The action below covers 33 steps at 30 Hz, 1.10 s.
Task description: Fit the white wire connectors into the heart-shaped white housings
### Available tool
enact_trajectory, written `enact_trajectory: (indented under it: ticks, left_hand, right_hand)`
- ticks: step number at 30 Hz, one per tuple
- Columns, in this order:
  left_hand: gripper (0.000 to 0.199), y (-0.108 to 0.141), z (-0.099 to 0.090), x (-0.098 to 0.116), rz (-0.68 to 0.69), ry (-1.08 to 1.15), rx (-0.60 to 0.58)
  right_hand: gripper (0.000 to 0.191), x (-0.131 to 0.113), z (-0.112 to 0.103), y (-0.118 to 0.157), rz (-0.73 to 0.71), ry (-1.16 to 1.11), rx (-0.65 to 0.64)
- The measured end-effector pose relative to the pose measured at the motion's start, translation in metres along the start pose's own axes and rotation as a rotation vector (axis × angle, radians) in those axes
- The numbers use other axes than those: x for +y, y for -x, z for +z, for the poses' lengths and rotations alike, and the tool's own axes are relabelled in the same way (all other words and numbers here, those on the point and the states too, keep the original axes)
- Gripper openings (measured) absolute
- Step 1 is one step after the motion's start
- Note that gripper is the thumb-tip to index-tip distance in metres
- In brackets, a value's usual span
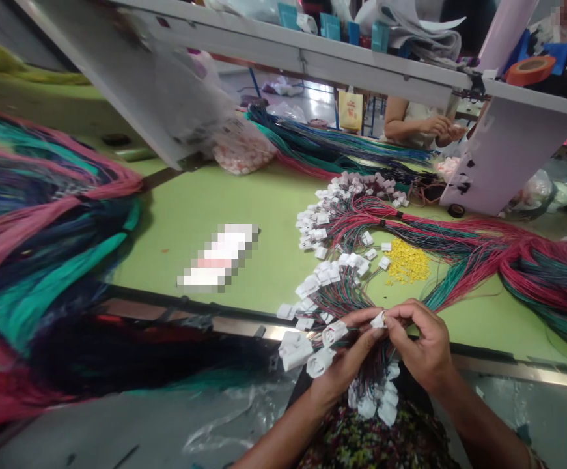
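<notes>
My left hand (345, 358) and my right hand (424, 340) meet above the table's near edge, their fingertips pinching a small white plastic connector (378, 320) between them. Thin coloured wires (373, 355) run down from my hands into a wire harness bunch hanging over my lap. Larger white connectors (307, 352) dangle just left of my left hand, and more white connectors (373, 404) hang below my hands. The wire ends inside the pinched connector are hidden by my fingers.
The green worktable (263, 215) holds white-ended wire bundles (346, 221), a yellow pile of small parts (407, 260), and large pink, teal and navy wire hanks (34, 228). An overhead shelf (307, 58) crosses the view. A co-worker's arms (420, 127) show beyond it.
</notes>
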<state>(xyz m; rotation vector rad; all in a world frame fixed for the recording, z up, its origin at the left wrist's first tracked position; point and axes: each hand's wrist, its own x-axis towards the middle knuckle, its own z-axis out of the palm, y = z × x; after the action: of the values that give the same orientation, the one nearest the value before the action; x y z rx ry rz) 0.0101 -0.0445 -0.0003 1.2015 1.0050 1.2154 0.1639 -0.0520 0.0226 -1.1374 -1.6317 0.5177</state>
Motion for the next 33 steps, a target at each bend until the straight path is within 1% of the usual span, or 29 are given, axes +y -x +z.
enact_trajectory:
  ticks: [3, 6, 8, 11, 17, 20, 23, 25, 27, 29, 31, 33]
  left_hand:
    - [0.017, 0.001, 0.001, -0.002, -0.036, 0.017, 0.022]
    - [0.018, 0.002, 0.002, -0.003, -0.046, 0.014, 0.04]
    - [0.017, 0.003, 0.001, -0.004, -0.04, 0.013, 0.029]
    - [0.015, 0.004, 0.0, -0.003, -0.029, 0.013, 0.011]
    - [0.017, 0.004, -0.004, -0.006, -0.011, -0.025, -0.028]
    - [0.02, 0.003, -0.005, -0.01, 0.008, -0.049, -0.041]
    - [0.02, 0.003, -0.004, -0.015, 0.071, -0.097, -0.015]
    - [0.02, 0.002, -0.005, -0.015, 0.097, -0.105, -0.011]
    - [0.02, 0.001, -0.005, -0.012, 0.084, -0.085, -0.031]
    - [0.02, 0.001, -0.006, -0.009, 0.07, -0.065, -0.057]
    - [0.018, 0.001, -0.007, -0.007, 0.08, -0.053, -0.055]
    - [0.018, 0.001, -0.006, -0.007, 0.071, -0.033, -0.059]
  right_hand:
    - [0.007, 0.001, 0.002, 0.002, 0.009, -0.007, 0.006]
    - [0.007, 0.001, 0.003, 0.003, 0.022, -0.014, 0.03]
    - [0.007, 0.001, 0.003, 0.003, 0.024, -0.018, 0.036]
    - [0.007, 0.001, 0.0, 0.001, 0.018, -0.023, 0.005]
    - [0.008, 0.0, -0.013, -0.009, -0.009, -0.015, -0.131]
    - [0.008, -0.003, -0.023, -0.018, -0.022, 0.01, -0.249]
    - [0.01, -0.008, -0.032, -0.026, -0.025, 0.043, -0.388]
    - [0.011, -0.009, -0.035, -0.03, -0.006, 0.048, -0.435]
    - [0.01, -0.008, -0.034, -0.032, 0.088, -0.007, -0.437]
    - [0.01, -0.004, -0.03, -0.031, 0.255, -0.162, -0.417]
    - [0.023, 0.002, -0.024, -0.028, 0.428, -0.356, -0.384]
    - [0.034, 0.007, -0.02, -0.024, 0.529, -0.485, -0.344]
